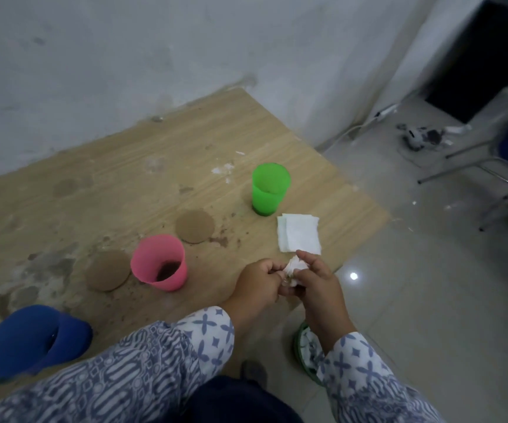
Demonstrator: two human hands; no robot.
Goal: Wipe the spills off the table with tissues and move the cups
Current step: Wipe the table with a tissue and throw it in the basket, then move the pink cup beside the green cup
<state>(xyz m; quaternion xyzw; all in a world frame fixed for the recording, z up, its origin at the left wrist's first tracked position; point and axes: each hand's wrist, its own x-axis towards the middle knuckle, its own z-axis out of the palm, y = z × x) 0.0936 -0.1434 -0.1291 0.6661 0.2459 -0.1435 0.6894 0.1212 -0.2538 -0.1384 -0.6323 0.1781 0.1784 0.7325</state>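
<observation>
At the near right edge of the surface [161, 154], my left hand [260, 280] and my right hand [315, 279] meet around a crumpled tissue [292, 267]. Both grips are closed on it, fingers curled tight, with the wad pinched between them and held just above the edge.

Just beyond my hands, a folded stack of clean tissues [300, 233] lies flat on the surface. The green cup [269, 189] stands upright immediately behind the stack. The pink cup [159, 264] stands upright left of my hands, with dark residue inside. The blue cup [37, 340] is at the near left corner; whether it is tilted I cannot tell. Two round brown coasters [194, 226] lie beside the pink cup, one on each side.

Step in hand, as I judge it: balling a used tissue. Brown specks and smears remain near the pink cup. Next move likely calls for discarding the wad, possibly into the green-rimmed bin [304, 352] on the floor below, then taking a fresh tissue.
</observation>
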